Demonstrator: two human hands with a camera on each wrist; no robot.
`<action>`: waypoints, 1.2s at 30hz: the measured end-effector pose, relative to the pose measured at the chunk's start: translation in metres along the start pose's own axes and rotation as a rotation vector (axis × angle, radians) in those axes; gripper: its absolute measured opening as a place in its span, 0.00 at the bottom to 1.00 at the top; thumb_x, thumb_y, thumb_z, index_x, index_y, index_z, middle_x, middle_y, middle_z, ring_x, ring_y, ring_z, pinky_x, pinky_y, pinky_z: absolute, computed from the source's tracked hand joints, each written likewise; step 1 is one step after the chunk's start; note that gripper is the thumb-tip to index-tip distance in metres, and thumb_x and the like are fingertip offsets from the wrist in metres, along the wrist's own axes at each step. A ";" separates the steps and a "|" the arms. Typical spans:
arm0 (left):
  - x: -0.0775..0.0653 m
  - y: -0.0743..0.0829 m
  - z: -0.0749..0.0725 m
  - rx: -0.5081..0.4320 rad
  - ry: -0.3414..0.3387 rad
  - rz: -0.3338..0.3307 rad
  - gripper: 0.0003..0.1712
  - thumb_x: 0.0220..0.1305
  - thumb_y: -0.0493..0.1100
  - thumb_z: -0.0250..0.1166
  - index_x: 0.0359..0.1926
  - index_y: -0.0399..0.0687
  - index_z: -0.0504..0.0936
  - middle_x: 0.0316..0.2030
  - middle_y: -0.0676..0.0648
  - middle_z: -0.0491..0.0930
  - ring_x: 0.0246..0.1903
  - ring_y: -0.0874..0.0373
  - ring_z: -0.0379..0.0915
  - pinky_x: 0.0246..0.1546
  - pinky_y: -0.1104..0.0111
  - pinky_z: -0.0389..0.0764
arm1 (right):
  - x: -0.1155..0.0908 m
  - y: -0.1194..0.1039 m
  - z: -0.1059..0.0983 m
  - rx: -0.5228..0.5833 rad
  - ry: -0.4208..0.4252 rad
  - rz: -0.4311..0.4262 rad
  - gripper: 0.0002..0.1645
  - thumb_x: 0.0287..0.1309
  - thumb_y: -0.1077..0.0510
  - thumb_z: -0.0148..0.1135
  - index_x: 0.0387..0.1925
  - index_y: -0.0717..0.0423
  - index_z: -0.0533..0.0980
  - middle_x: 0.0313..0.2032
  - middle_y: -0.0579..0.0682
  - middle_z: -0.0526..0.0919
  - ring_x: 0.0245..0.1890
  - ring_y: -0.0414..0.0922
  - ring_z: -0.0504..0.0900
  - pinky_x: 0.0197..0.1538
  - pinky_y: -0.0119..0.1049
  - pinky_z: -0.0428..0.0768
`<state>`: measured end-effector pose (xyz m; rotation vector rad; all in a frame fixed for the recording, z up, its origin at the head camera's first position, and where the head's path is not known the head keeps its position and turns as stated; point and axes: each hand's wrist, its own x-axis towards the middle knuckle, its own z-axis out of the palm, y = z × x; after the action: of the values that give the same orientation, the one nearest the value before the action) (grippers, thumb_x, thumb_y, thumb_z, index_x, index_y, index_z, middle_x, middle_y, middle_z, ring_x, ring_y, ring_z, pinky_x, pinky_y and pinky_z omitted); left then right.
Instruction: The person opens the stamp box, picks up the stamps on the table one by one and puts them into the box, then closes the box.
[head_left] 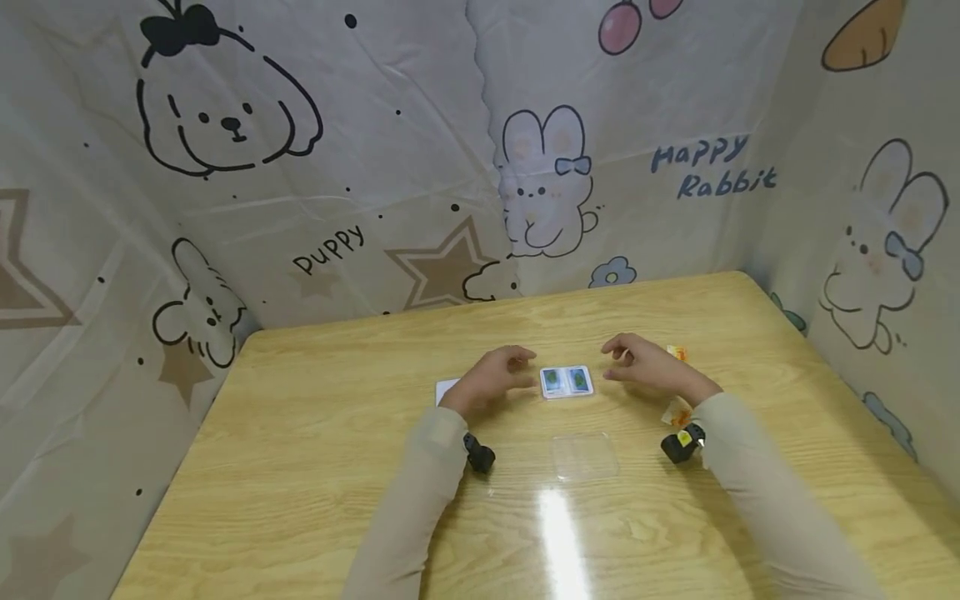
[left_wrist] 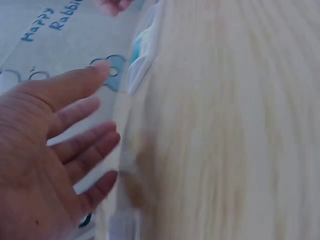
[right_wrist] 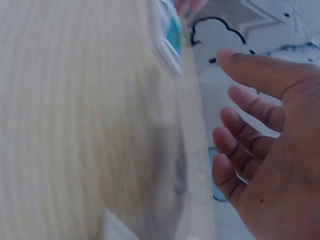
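A small white rectangular stack of cards (head_left: 567, 382), its top bearing two blue-green pictures, lies flat on the table between the hands. Just to its left is my left hand (head_left: 492, 377), fingers and thumb spread apart and holding nothing. On the other side my right hand (head_left: 637, 362) hovers with loosely bent, empty fingers. Both palms face the stack, as the left wrist view shows for the left hand (left_wrist: 55, 145) and the right wrist view for the right hand (right_wrist: 280, 135). Partly hidden behind the left wrist is a flat white piece (head_left: 444, 389).
A clear plastic rectangular tray or lid (head_left: 585, 457) lies on the wooden table (head_left: 315, 450) nearer the person. Orange-and-white scraps (head_left: 677, 412) sit beside the right wrist. Black wrist cameras (head_left: 480, 455) are strapped below both hands. A patterned cloth (head_left: 420, 150) hangs behind the table.
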<state>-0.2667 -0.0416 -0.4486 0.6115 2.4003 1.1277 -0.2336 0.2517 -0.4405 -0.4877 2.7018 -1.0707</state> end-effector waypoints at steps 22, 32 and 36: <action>-0.077 -0.052 -0.067 -0.007 0.100 -0.005 0.45 0.55 0.53 0.72 0.71 0.56 0.63 0.69 0.46 0.60 0.69 0.44 0.56 0.69 0.46 0.58 | -0.031 0.041 -0.051 -0.070 0.057 0.072 0.35 0.64 0.51 0.61 0.64 0.70 0.65 0.53 0.71 0.66 0.47 0.59 0.68 0.45 0.48 0.74; -0.092 -0.083 -0.067 -0.018 0.096 -0.055 0.47 0.54 0.57 0.72 0.72 0.55 0.61 0.68 0.43 0.60 0.67 0.42 0.58 0.67 0.44 0.61 | -0.040 0.059 -0.058 -0.083 0.067 0.101 0.40 0.61 0.52 0.65 0.63 0.74 0.62 0.54 0.77 0.60 0.45 0.60 0.63 0.41 0.42 0.68; -0.092 -0.086 -0.067 -0.027 0.102 -0.054 0.46 0.54 0.57 0.72 0.71 0.55 0.62 0.67 0.42 0.61 0.67 0.41 0.58 0.67 0.45 0.61 | -0.043 0.065 -0.061 -0.073 0.058 0.128 0.40 0.62 0.51 0.63 0.65 0.73 0.60 0.56 0.77 0.57 0.47 0.63 0.62 0.43 0.46 0.69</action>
<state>-0.2453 -0.1821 -0.4605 0.4885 2.4675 1.1929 -0.2264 0.3503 -0.4392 -0.2939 2.7879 -0.9703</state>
